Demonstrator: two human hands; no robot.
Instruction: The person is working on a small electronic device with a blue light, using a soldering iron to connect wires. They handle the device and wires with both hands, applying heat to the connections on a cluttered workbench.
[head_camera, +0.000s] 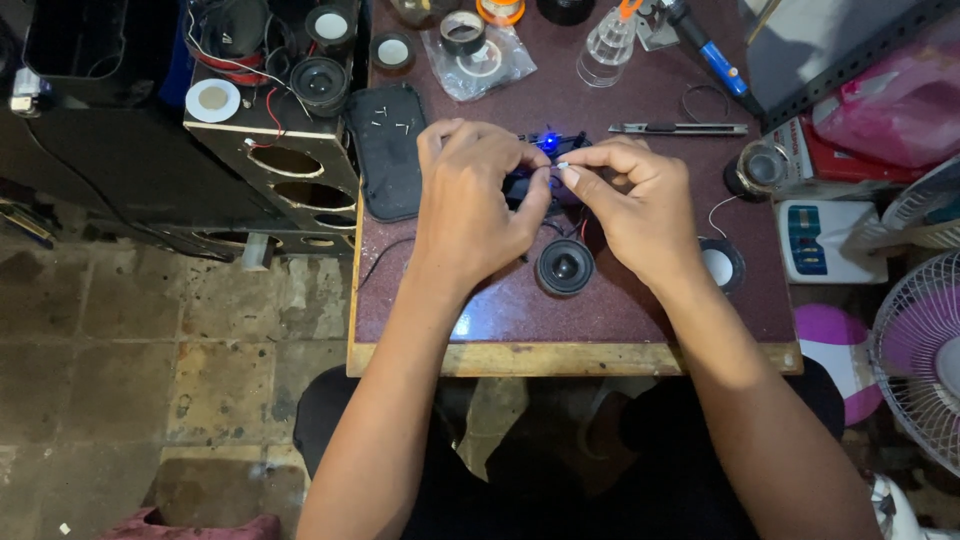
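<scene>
My left hand (470, 195) and my right hand (630, 195) meet over a small dark circuit board (550, 150) with a lit blue light, in the middle of the dark red table (500, 310). Both pinch at the board and its thin wires; fingers hide most of it. A small round black speaker (565, 266) lies just below my hands, joined by wires to the board.
A black mat with several screws (388, 150) lies left of my hands. A utility knife (678, 128), soldering iron (712, 52), tape rolls (462, 32), clear bottle (606, 45) sit at the back. Speaker box (280, 160) stands left; fans (925, 350) right.
</scene>
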